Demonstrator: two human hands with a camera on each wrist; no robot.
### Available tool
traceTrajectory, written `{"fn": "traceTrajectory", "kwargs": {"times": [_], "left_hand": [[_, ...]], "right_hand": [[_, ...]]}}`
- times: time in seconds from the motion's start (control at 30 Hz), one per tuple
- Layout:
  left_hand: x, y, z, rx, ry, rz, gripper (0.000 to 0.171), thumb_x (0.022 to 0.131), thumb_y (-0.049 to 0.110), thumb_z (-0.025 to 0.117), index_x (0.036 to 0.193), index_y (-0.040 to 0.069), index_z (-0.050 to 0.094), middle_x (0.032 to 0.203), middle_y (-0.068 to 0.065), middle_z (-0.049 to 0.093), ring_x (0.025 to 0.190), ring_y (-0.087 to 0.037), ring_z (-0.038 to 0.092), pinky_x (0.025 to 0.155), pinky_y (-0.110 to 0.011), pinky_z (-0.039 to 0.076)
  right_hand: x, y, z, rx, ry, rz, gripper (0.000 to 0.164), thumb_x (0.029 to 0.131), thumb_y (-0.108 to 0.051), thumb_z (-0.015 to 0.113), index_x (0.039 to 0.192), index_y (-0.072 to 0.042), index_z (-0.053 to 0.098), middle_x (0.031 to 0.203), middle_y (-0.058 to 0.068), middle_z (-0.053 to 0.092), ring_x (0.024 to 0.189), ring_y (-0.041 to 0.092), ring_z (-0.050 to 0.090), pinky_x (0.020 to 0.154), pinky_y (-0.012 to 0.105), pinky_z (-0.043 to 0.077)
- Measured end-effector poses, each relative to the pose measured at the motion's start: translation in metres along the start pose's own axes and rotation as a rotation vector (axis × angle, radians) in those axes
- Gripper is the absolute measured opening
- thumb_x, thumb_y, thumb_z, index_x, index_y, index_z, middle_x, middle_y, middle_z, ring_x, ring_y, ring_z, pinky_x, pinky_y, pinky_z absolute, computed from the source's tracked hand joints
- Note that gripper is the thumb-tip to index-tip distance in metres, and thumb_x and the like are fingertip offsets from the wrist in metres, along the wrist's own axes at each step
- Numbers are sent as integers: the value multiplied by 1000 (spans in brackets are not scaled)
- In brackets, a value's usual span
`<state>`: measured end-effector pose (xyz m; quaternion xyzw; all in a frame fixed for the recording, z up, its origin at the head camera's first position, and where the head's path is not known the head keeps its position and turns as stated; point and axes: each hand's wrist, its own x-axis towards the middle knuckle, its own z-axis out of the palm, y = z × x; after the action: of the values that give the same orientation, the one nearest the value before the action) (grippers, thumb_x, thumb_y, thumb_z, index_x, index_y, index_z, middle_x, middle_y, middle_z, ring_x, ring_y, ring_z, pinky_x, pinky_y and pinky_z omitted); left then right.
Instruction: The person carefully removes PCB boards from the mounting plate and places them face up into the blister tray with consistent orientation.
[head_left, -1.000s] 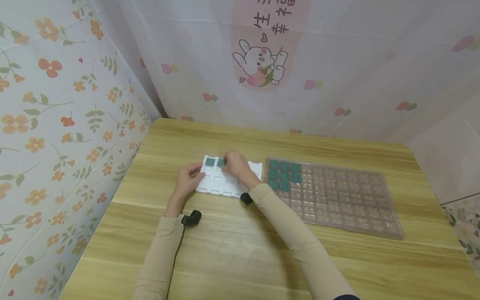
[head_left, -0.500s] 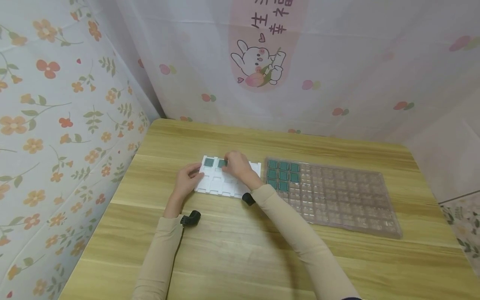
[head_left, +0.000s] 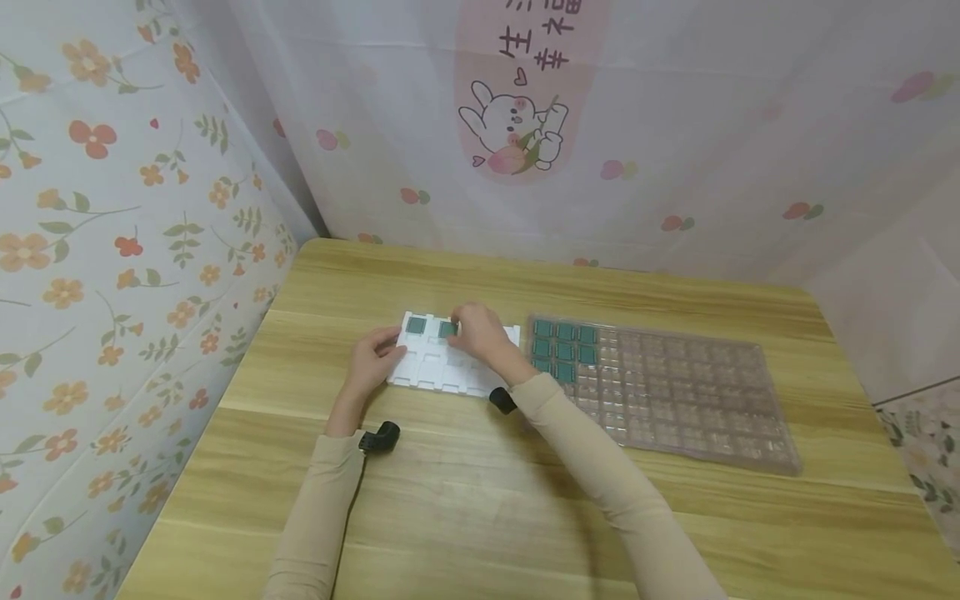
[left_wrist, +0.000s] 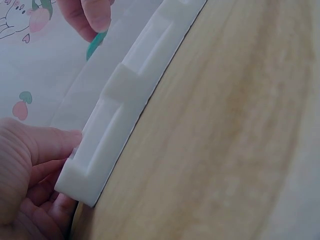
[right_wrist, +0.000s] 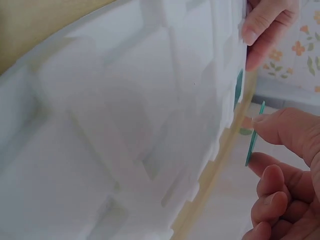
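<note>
My left hand (head_left: 375, 360) holds the left edge of a white foam-like tray (head_left: 429, 375) with rows of square pockets; in the left wrist view the thumb lies on its rim (left_wrist: 80, 180). My right hand (head_left: 480, 335) pinches a thin green square chip (right_wrist: 255, 135) between thumb and fingertip, above the tray's far row. Edge-on in the right wrist view, the chip stands apart from the tray surface. Another green chip (head_left: 416, 326) lies in the far left pocket. The right hand hides part of the tray's far right side.
A long clear plastic tray (head_left: 697, 400) lies right of the white one, with several green chips (head_left: 565, 351) in its left columns. Black wrist cameras (head_left: 381, 437) sit at both cuffs. Printed curtains hang behind and left of the wooden table (head_left: 465, 500).
The right hand has shifted slightly right over the tray with the pinched chip, widening the gap to the far left chip. The left hand keeps its hold, and the head view has drifted slightly.
</note>
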<state>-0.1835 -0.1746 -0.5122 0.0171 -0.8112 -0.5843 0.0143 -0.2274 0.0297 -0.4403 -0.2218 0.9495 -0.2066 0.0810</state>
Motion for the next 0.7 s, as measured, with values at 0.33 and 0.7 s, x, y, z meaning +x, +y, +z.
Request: {"fn": "traceTrajectory", "kwargs": {"times": [0.33,0.7], "left_hand": [[-1,2,0,21,-2,-1,39,87,1,62,124,-9,54,129,-25,51,116,-36,52,97,-40,46],[0,2,0,26,-8,-4,39,86,1,63,124,-8,55,128,-24,52,114,-35,54,95,-39,48]], "right_hand": [[-11,5,-4,-24,23,-46,23,81,-12,69,100,2,68,102,13,67,82,21,57,76,33,52],[-26,12,-5,-15,61,-80,25,81,-12,71,100,3,68,93,13,66,61,13,44,61,27,48]]}}
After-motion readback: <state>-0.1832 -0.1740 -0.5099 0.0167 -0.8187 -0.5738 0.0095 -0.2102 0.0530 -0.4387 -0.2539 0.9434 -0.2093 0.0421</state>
